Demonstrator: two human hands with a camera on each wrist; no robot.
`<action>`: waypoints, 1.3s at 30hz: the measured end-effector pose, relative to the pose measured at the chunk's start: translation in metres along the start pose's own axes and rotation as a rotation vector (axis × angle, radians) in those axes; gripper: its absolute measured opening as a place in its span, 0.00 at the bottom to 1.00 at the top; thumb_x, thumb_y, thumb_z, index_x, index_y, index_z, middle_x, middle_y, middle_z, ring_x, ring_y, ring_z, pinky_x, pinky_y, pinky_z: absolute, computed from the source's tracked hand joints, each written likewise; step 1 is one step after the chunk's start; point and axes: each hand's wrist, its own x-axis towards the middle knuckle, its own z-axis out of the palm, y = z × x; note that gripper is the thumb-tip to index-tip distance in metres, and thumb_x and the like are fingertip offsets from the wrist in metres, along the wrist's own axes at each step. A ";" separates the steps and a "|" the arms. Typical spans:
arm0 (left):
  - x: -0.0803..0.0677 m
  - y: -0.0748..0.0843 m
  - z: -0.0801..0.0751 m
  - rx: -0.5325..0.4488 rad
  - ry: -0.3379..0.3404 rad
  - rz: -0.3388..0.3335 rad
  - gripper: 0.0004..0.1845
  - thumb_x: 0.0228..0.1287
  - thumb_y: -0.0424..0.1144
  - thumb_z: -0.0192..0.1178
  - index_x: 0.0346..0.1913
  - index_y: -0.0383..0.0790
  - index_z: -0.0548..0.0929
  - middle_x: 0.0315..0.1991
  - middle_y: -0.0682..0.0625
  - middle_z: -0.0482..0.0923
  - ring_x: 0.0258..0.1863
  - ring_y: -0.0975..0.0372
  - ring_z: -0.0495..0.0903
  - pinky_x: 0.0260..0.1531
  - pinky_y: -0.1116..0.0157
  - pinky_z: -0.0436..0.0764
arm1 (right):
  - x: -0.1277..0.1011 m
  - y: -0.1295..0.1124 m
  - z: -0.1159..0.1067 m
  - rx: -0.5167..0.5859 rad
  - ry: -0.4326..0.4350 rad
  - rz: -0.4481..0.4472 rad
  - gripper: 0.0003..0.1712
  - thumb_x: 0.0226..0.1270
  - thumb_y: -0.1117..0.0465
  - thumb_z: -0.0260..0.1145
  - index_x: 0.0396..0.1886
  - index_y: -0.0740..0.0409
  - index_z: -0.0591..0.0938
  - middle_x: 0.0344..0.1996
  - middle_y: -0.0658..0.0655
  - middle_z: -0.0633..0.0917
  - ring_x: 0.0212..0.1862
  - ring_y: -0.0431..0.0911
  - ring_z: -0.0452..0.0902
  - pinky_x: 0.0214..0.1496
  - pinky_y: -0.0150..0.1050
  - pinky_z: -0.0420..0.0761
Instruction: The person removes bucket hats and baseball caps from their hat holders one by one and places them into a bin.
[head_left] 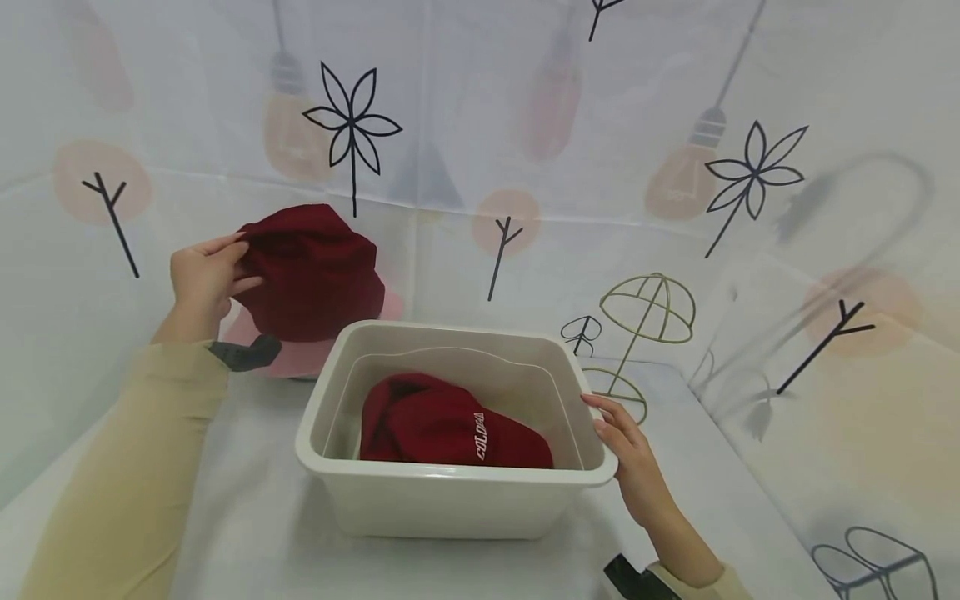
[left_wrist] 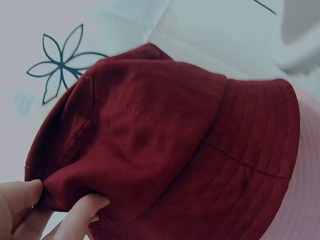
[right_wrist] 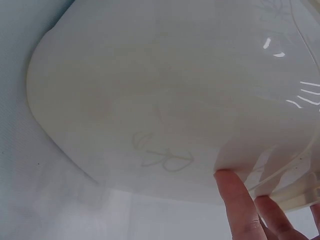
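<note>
Up at the back left of the counter (head_left: 247,508), the left hand (head_left: 201,279) is pinching the dark red bucket hat (head_left: 311,267) at the edge of its crown; the left wrist view is showing the fingers (left_wrist: 75,215) and thumb closing on a fold of the fabric at the hat's lower left corner, so this grip is narrow and holding cloth; the hat is lying to the right of that hand, its crown tipped toward the curtain backdrop (head_left: 480,125) and its stitched brim (left_wrist: 260,165) hanging down on the right; under it a pink form (head_left: 307,350) is peeking out, and I cannot tell whether the hat is resting on it or lifted just clear.

Down and to the right of the hat, the white plastic bin (head_left: 450,500) is sitting in the middle of the counter, its long axis running left to right; a second dark red cap (head_left: 450,429) with white lettering is lying inside it; the left hand is much the nearer to the bucket hat, and the bin's open top is lying between the two hands.

The right hand (head_left: 626,454) is resting against the bin's right rim; its fingers (right_wrist: 240,205) are lying nearly straight along the outer wall just under the lip, so this grip is relaxed and steadying the bin, not wrapping it; a wire hat stand (head_left: 645,317) is standing behind that hand, apart from it.
</note>
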 end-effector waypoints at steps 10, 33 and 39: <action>0.000 0.018 0.022 -0.124 0.035 -0.091 0.22 0.61 0.31 0.59 0.59 0.42 0.77 0.55 0.50 0.73 0.29 0.66 0.83 0.22 0.66 0.80 | -0.001 -0.002 -0.001 -0.003 -0.018 -0.005 0.21 0.74 0.56 0.46 0.63 0.57 0.66 0.59 0.61 0.69 0.50 0.45 0.73 0.44 0.47 0.76; -0.006 0.055 0.054 -0.456 0.007 -0.096 0.18 0.59 0.26 0.59 0.52 0.40 0.82 0.45 0.50 0.80 0.29 0.59 0.83 0.15 0.58 0.79 | 0.001 0.000 -0.002 0.010 -0.027 -0.014 0.21 0.74 0.57 0.47 0.63 0.57 0.67 0.58 0.62 0.69 0.50 0.44 0.74 0.42 0.46 0.77; -0.015 0.060 0.060 -0.518 -0.059 -0.102 0.17 0.59 0.25 0.59 0.51 0.39 0.82 0.39 0.47 0.82 0.30 0.56 0.83 0.17 0.56 0.79 | 0.002 0.001 -0.005 0.000 -0.025 -0.014 0.21 0.74 0.56 0.46 0.63 0.56 0.67 0.57 0.55 0.71 0.50 0.44 0.73 0.43 0.46 0.77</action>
